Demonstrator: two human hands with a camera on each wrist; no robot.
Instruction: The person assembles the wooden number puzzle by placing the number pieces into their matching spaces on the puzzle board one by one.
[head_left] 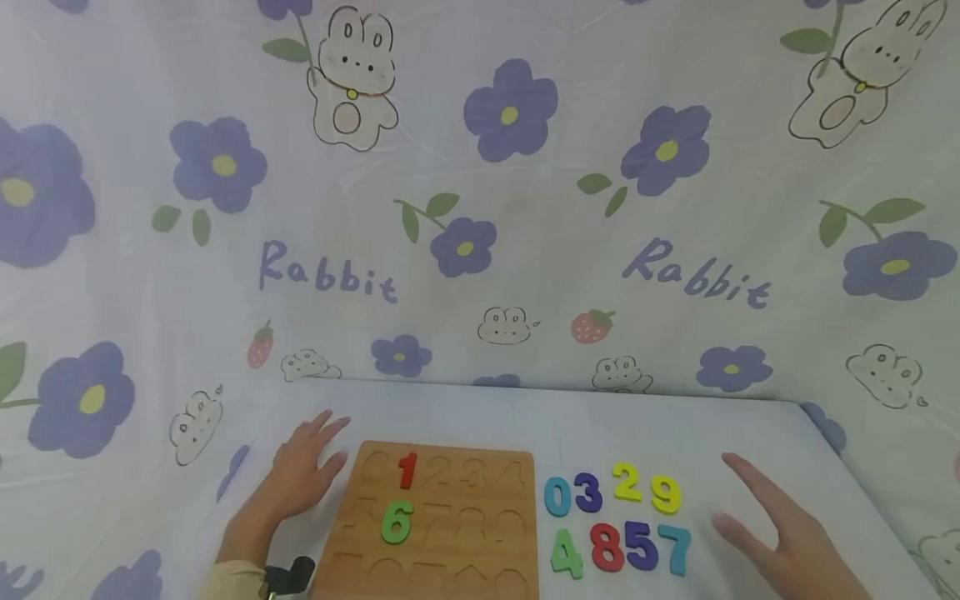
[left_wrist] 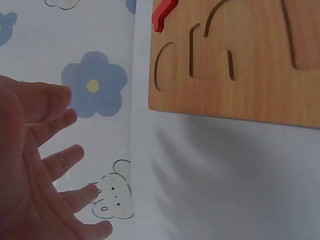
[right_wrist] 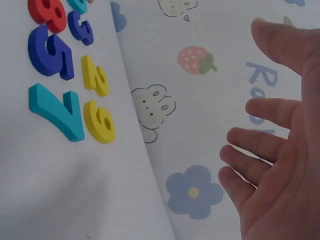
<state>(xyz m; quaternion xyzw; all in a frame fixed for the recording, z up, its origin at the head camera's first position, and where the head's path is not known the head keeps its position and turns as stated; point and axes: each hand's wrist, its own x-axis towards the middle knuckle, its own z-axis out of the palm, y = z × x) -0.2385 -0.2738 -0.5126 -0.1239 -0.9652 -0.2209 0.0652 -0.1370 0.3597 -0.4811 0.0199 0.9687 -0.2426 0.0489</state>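
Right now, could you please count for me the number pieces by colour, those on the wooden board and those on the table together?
Red: 2 (the 1 and the 8)
Green: 2 (the 6 and the 4)
Light blue: 2 (the 0 and the 7)
Yellow: 2 (the 2 and the 9)
Dark purple-blue: 2 (the 3 and the 5)
Total: 10

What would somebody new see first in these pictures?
Probably the bright loose numbers, eight of them on the white table, right of the wooden board. The red 1 in the board's top row and green 6 below it pop out. Behind the table, big purple flowers decorate the patterned cloth.
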